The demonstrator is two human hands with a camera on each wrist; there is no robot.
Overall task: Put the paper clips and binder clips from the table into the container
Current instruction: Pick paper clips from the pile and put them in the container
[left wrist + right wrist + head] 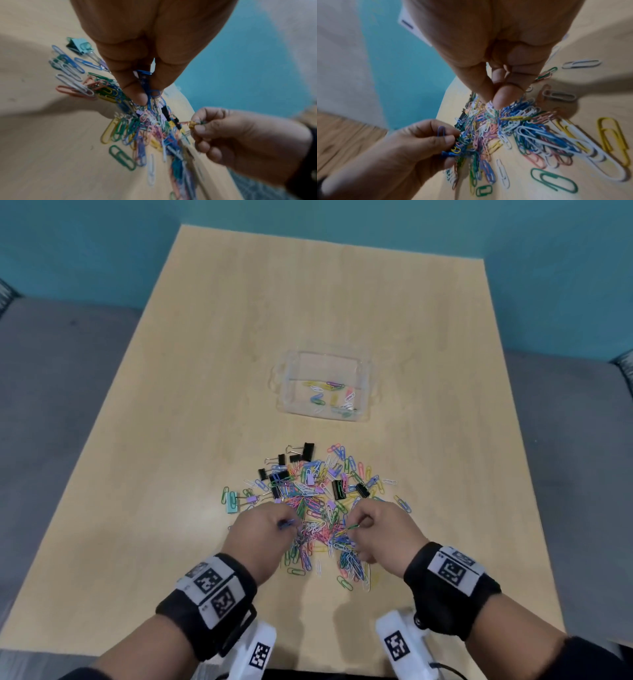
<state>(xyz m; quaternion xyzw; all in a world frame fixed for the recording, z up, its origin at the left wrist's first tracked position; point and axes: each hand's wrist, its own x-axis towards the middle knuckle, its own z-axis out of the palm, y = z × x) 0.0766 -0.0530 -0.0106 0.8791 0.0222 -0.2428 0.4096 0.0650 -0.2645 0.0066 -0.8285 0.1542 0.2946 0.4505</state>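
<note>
tabletop (205, 371): light wood, carries everything.
container (368, 392): clear plastic, past tabletop centre toward far edge; a few coloured paper clips lie in it.
pile (318, 501): mixed paper clips, many colours, between container and near edge, slightly nearer the near edge; apart from container.
binder clips (277, 479): black ones on far-left part of pile and a couple mid-right; one mint at pile's left rim, small lilac ones mixed in.
left hand (263, 529): over near-left part of pile, fingers curled down.
left grip: thumb and fingers (135, 94) pinching blue clip (149, 93), a few more bunched in the hand; fingertips at pile level.
right hand (380, 532): over near-right part of pile, fingers curled.
right grip: thumb and forefinger pressed together on clips (192, 123), green, orange and yellow ends stick out; in right wrist view fingertips (503, 100) touch the pile top.
hands: near each other, not touching, pile between them.
wristbands (212, 594): black, with white marker tags, one per wrist.
loose clips: a few green, white, yellow ones scattered toward near edge, just off the pile.
</note>
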